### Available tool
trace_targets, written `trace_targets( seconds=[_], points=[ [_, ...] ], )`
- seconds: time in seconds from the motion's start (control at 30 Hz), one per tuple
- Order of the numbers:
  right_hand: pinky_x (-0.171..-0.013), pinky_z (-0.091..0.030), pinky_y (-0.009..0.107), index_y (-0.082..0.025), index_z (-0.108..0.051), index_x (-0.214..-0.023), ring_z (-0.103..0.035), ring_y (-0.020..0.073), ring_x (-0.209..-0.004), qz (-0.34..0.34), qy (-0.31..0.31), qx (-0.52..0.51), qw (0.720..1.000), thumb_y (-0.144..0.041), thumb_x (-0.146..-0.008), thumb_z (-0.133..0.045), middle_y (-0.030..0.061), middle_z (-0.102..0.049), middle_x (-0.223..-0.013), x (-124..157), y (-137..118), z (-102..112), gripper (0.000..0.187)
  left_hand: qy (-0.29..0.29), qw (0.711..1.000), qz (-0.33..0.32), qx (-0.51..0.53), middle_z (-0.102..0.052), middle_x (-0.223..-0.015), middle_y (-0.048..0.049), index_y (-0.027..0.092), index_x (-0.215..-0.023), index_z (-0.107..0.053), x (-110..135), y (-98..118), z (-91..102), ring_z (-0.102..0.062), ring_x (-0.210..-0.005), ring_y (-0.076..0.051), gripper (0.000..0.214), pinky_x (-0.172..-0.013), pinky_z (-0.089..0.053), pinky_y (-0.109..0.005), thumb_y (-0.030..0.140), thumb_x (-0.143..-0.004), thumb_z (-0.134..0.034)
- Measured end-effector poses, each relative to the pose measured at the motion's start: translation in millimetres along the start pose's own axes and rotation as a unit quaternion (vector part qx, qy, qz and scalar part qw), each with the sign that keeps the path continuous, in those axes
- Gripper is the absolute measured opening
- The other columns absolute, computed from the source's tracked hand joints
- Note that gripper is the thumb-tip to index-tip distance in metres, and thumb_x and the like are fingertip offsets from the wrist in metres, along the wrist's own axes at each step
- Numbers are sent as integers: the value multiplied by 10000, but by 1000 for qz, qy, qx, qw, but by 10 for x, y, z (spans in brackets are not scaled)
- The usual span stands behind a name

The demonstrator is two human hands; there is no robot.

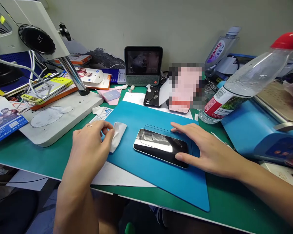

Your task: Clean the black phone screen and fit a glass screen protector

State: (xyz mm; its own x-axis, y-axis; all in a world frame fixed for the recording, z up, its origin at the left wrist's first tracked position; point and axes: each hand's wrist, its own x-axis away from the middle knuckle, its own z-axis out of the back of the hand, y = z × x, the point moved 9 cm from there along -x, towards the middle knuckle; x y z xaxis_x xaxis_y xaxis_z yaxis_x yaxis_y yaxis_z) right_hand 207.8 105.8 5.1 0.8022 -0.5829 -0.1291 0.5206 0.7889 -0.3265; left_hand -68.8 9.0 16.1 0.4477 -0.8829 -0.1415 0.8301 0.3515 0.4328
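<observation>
A smartphone (161,152) with a dark, shiny screen lies face up on the blue mat (141,113). Just above it, a clear glass screen protector (158,129) shows as a thin outline, offset from the phone's edges. My right hand (201,149) spans the protector, thumb on the near long edge and fingers on the far one; its palm is free. To the left of the phone, my left hand (92,143) pinches a crumpled white wipe (117,136) between thumb and fingers. The wipe hangs over the mat's left edge.
A microscope stand (73,76) rises at left. At the back are a small display (143,65), a black phone case (153,96) and a partly blurred phone (183,91). A red-capped bottle (244,84) leans at right near a blue machine (254,130).
</observation>
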Motion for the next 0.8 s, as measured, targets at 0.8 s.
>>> trace_targets(
  seconds=[0.8],
  points=[
    [-941, -572, 407, -213, -503, -1481, -667, 259, -1112, 59, 49, -72, 994, -475, -932, -661, 107, -705, -1260, 22, -197, 82, 629, -148, 942, -300, 17, -331, -1676, -11, 302, -1637, -167, 404, 843, -572, -204, -1569, -272, 1001, -1247, -298, -430, 557, -858, -742]
  ],
)
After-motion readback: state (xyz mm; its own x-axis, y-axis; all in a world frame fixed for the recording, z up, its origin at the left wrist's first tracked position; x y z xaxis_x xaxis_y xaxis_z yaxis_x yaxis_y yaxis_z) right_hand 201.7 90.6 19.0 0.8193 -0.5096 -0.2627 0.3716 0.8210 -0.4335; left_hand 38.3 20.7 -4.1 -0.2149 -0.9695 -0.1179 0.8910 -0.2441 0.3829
